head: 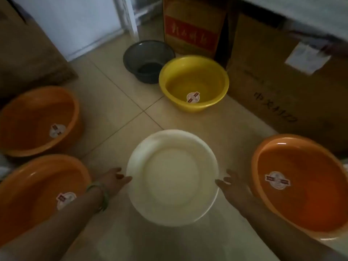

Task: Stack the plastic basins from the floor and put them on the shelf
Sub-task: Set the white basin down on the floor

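A white basin [172, 178] sits on the tiled floor right in front of me. My left hand [113, 180] reaches to its left rim with fingers apart, fingertips at the edge. On the other side, my right hand [228, 185] is spread open at the right rim. Neither hand has closed on the rim. Two orange basins lie to the left, one farther [37, 119] and one nearer [43, 194]. A third orange basin [301, 185] lies to the right. Farther back stand a yellow basin [194, 82] and a dark grey basin [148, 60].
Cardboard boxes [282, 76] stand along the back right, one with a red label [192, 29]. A white door or panel [75, 25] is at the back left beside a brown box [24, 53]. Bare tiles lie between the basins.
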### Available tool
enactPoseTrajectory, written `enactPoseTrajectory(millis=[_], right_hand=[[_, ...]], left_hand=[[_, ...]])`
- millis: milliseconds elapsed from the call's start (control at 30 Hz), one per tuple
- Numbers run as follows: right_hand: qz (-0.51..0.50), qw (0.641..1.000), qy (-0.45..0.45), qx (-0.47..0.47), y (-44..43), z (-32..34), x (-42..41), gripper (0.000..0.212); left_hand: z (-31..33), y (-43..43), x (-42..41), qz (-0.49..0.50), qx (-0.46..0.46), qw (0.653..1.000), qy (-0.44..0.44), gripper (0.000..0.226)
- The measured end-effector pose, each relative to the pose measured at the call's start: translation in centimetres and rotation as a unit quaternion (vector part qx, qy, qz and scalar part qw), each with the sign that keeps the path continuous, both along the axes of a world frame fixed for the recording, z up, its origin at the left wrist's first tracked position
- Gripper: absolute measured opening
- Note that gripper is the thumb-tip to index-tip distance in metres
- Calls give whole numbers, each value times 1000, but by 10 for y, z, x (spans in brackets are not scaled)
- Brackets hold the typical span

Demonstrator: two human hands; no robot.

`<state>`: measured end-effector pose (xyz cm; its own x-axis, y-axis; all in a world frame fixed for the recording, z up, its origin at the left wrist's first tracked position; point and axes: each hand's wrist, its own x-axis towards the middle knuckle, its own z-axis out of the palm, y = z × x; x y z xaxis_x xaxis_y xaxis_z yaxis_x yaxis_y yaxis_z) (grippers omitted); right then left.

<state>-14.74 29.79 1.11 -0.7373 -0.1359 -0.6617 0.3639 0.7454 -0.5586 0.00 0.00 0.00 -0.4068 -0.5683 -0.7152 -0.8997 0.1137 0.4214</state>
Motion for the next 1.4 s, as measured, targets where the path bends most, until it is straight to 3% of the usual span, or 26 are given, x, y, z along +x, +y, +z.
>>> enactPoseTrajectory(millis=[100,200,400,600,1133,1200,1333,1400], right_hand=[[-5,999,-18,-36,-8,-22,-4,50],[23,999,22,-20,-13,-31,-10,28],[0,997,55,-51,-15,-26,-29,7],[-40,996,41,-70,-20,-32,-44,27],[-48,996,20,-75,-18,-39,-43,40],[-42,997,46,-55,-15,-35,-43,48],[-32,991,126,-24,2,-14,-49,51],[-14,985,170,-27,17,-2,-53,49]], left_hand=[[-18,2,-4,22,67,997,42,55],[-28,1,-6,20,49,995,84,40],[-21,0,-28,16,34,990,139,37],[-21,-4,-51,11,39,987,156,40],[-24,-5,-56,19,62,989,130,46],[-24,-5,-57,10,17,992,122,54],[-11,2,-68,-110,-206,966,108,60],[2,13,-83,-133,-228,953,146,53]])
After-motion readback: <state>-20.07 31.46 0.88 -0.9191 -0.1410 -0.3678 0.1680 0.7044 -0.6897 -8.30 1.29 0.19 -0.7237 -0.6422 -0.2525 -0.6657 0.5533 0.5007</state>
